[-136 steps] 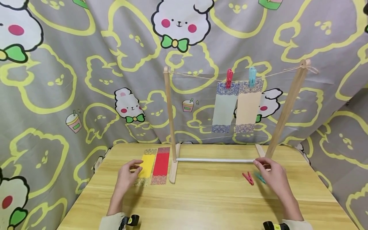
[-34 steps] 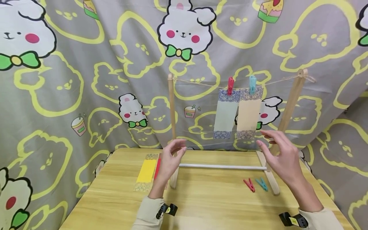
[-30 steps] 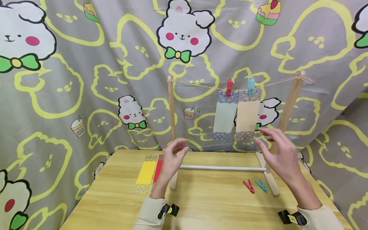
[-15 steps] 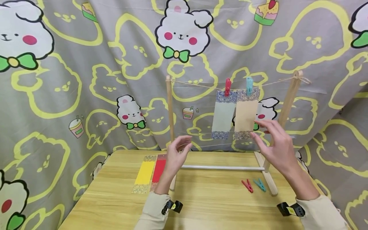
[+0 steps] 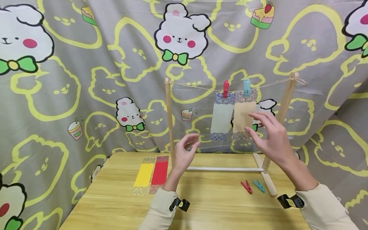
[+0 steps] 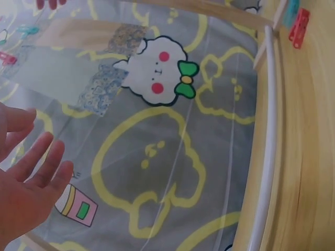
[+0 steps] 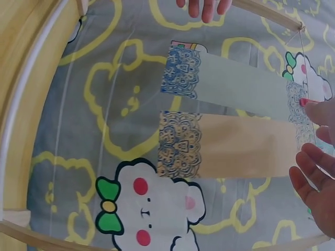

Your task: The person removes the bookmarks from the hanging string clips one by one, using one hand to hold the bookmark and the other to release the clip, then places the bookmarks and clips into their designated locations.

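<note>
Two bookmark-like paper strips with lace-pattern ends hang from a string: a pale green strip (image 5: 222, 118) under a red clothespin (image 5: 226, 88), and a peach strip (image 5: 242, 111) under a blue clothespin (image 5: 247, 88). My right hand (image 5: 271, 135) is raised in front of the peach strip, thumb and fingers spread apart; in the head view it overlaps the strip's right edge, and I cannot tell whether it touches. My left hand (image 5: 184, 153), fingers loosely bent and holding nothing, hovers before the wooden rack's left post (image 5: 169, 111). In the right wrist view both strips hang free.
A yellow strip (image 5: 143, 175) and a red strip (image 5: 160, 172) lie on the table (image 5: 218, 207) at left. A loose red clothespin (image 5: 246, 187) and a blue one (image 5: 258, 186) lie near the rack's right foot (image 5: 268, 182). A white rod (image 5: 224, 169) spans the rack's base; a patterned curtain hangs behind.
Both hands have left the rack and table and risen. Over the last second the right hand has moved up and left toward the peach strip, and the left hand slightly right. The strips stay hung.
</note>
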### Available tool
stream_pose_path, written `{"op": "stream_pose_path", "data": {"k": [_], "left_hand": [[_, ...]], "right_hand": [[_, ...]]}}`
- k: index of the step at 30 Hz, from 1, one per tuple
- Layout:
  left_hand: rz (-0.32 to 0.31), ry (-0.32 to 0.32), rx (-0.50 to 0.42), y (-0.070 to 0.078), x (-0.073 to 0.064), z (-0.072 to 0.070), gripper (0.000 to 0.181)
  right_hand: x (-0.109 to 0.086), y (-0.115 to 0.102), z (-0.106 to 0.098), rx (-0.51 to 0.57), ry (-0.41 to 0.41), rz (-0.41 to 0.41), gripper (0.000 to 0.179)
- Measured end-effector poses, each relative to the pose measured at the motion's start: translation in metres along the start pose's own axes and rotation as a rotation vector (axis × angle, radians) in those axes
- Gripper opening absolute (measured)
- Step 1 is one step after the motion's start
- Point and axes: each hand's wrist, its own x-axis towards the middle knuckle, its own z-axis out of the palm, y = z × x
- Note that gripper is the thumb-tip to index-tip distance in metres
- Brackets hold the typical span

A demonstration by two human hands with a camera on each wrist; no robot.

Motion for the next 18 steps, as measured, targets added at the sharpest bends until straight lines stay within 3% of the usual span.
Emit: {"op": "stream_pose_path", "data": {"k": [9,18], "left_hand": [[0.008,-0.002,0.030,0.032,0.003,0.009,0.026],[-0.015,-0.018,-0.009,0.029,0.011,0.016,0.030]], "right_hand": [[0.018,-0.005,0.006,0.006,-0.026,-0.007,0.054],[0.031,-0.008,0.009,0.010,0.008,-0.065,0.056]]}}
